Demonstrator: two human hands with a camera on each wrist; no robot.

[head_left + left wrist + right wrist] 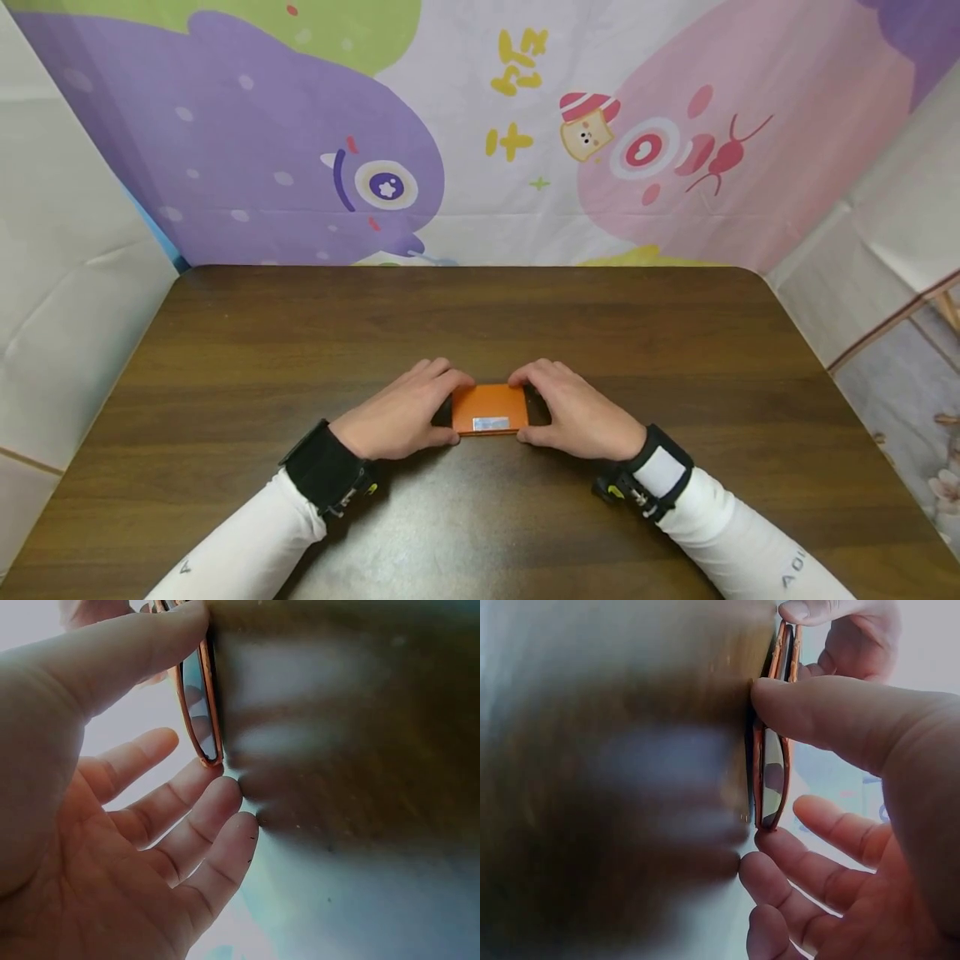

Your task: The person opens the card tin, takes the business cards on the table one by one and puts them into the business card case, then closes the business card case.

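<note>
A small flat orange wallet (489, 404) with a silvery label near its front edge lies at the middle of the table. My left hand (405, 410) holds its left end, thumb at the near edge and forefinger at the far edge. The right hand (577, 410) grips the opposite end in the same way. Seen from the left wrist, the wallet (213, 742) shows two thin layers with a narrow gap between them. In the right wrist view, the thumb presses the wallet's edge (786, 780), and the other fingers rest low by the tabletop.
The brown wooden table (480, 317) reaches back to a cloth backdrop (480, 183) with cartoon figures. Pale cloth panels stand at the left (67, 250) and right (862, 225) sides. Each wrist wears a black strap (324, 467) with a small camera.
</note>
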